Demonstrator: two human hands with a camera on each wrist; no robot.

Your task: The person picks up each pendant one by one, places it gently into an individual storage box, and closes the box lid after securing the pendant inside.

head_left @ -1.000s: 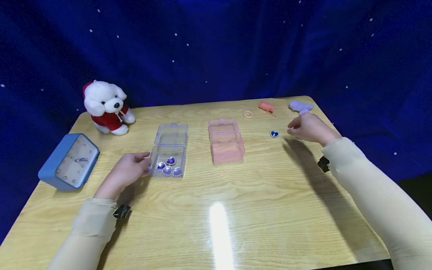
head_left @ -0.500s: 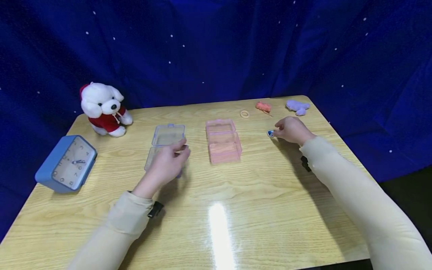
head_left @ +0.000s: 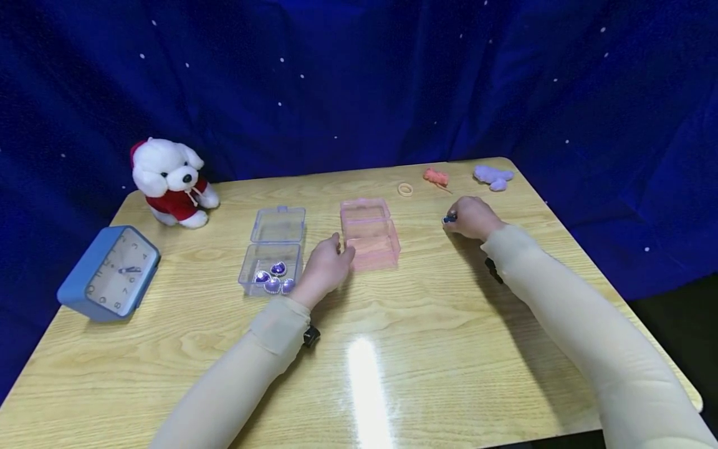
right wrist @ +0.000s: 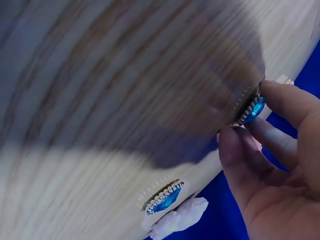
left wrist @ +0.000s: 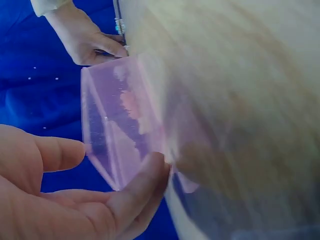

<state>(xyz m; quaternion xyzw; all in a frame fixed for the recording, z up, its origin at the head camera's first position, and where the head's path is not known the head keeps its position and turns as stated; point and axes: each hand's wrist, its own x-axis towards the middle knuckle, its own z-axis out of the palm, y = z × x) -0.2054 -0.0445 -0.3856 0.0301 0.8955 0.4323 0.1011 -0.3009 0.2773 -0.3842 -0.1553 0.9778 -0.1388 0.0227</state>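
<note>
In the head view my right hand [head_left: 473,218] pinches a blue gem [head_left: 449,219] with a beaded silver rim, low over the table. The right wrist view has this blue gem [right wrist: 254,111] between thumb and fingertips; a second blue gem [right wrist: 166,198] lies on the table nearby. My left hand [head_left: 325,269] is at the left side of an open pink transparent box [head_left: 374,252]. Thumb and fingers lie spread along that pink box [left wrist: 117,125] in the left wrist view, with the thumb tip at its edge. To the left stands an open purple transparent box [head_left: 247,265] with several purple gems [head_left: 278,269].
A blue alarm clock [head_left: 112,274] and a white plush dog [head_left: 174,181] in red stand on the left. Toward the back right lie beige rings [head_left: 405,189], a coral fuzzy item [head_left: 436,177] and a lavender fuzzy item [head_left: 492,176]. A dark blue curtain [head_left: 336,87] hangs behind the table.
My left hand has left the purple box and moved right to the pink box. The right hand has moved left and taken hold of the blue gem, which now looks tilted.
</note>
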